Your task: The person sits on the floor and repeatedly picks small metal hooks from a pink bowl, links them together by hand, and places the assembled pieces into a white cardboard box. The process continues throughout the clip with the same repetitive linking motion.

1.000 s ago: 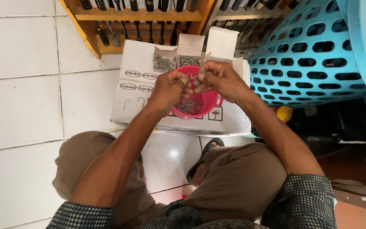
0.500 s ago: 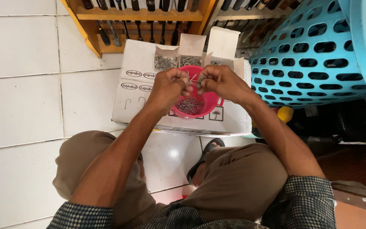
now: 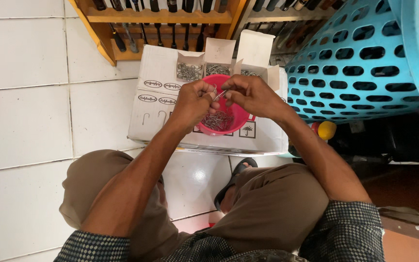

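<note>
A pink bowl (image 3: 238, 116) holding several small metal hooks stands on a white cardboard box (image 3: 156, 104). Above the bowl, my left hand (image 3: 195, 101) and my right hand (image 3: 250, 96) meet, each pinching a thin metal wire hook (image 3: 217, 93) between the fingertips. Behind the bowl stand small open white boxes (image 3: 190, 68) with more metal hooks inside.
A big light-blue perforated plastic basket (image 3: 360, 63) lies tilted at the right. A wooden rack (image 3: 161, 19) with dark-handled tools hangs at the top. A yellow ball (image 3: 327, 130) lies under the basket. White floor tiles (image 3: 25, 111) spread to the left. My knees fill the foreground.
My hands have shifted slightly over the bowl while working the wire hook between the fingertips. Nothing else moved.
</note>
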